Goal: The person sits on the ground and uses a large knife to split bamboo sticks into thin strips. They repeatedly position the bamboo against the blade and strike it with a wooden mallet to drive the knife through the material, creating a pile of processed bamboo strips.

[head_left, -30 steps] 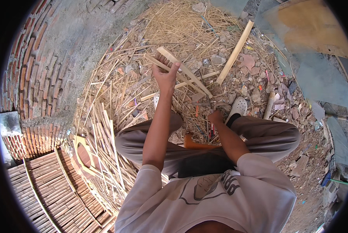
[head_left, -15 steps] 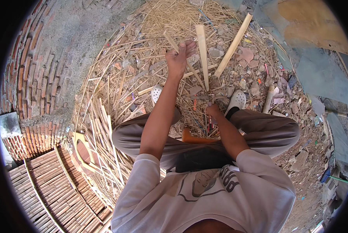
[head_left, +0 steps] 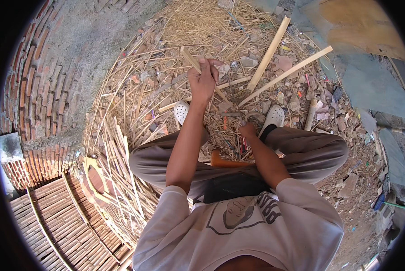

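Note:
My left hand (head_left: 203, 83) is raised ahead of me, its thumb and fingers closed on a split bamboo strip (head_left: 190, 59) that slants down toward the litter between my feet. Low between my knees, my right hand (head_left: 247, 130) is a fist. A narrow grey bladed tool (head_left: 231, 114) seems to come from that fist, its handle mostly hidden by the fingers. To the right of the left hand, a wide bamboo slat (head_left: 270, 52) leans away from me. A thinner bamboo strip (head_left: 289, 74) slants off to the right, its near end close to the slat's foot.
White clogs (head_left: 274, 115) are on my feet among straw and rubble. An orange curved piece (head_left: 227, 161) lies below my hands. Cut bamboo sticks (head_left: 121, 156) are heaped on the left, by a bamboo slat panel (head_left: 62, 221) and a brick wall (head_left: 35, 81). Grey sheets (head_left: 374, 86) lie at right.
The thinner strip, upright beside my left hand before, has tipped over to the right. My left hand has shifted slightly left and nearer, still on its strip. My right hand has barely moved.

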Demonstrator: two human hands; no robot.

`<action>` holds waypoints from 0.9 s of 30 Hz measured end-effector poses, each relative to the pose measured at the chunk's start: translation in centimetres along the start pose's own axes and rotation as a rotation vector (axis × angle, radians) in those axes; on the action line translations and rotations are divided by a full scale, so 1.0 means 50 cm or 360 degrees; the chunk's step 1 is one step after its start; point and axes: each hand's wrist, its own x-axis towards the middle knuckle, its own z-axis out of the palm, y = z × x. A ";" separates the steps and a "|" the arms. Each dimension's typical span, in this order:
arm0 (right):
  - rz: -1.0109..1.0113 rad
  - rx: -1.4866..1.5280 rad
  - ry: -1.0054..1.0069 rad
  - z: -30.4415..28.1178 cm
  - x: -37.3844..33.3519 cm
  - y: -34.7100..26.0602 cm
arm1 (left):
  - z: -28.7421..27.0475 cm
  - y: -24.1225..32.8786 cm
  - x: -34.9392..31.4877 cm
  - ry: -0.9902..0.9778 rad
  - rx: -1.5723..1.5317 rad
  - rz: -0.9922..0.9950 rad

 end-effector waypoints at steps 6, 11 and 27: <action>0.0222 0.0086 0.0060 -0.001 0.007 0.048 | -0.183 0.333 0.000 0.0252 -0.0781 0.0587; -0.0015 0.0141 0.0008 -0.055 -0.022 -0.004 | -0.447 0.531 -0.102 0.0448 -0.0344 0.1013; -0.0105 0.1222 -0.0066 -0.370 -0.260 -0.138 | -0.458 -0.005 -0.560 0.2179 0.1688 -0.0114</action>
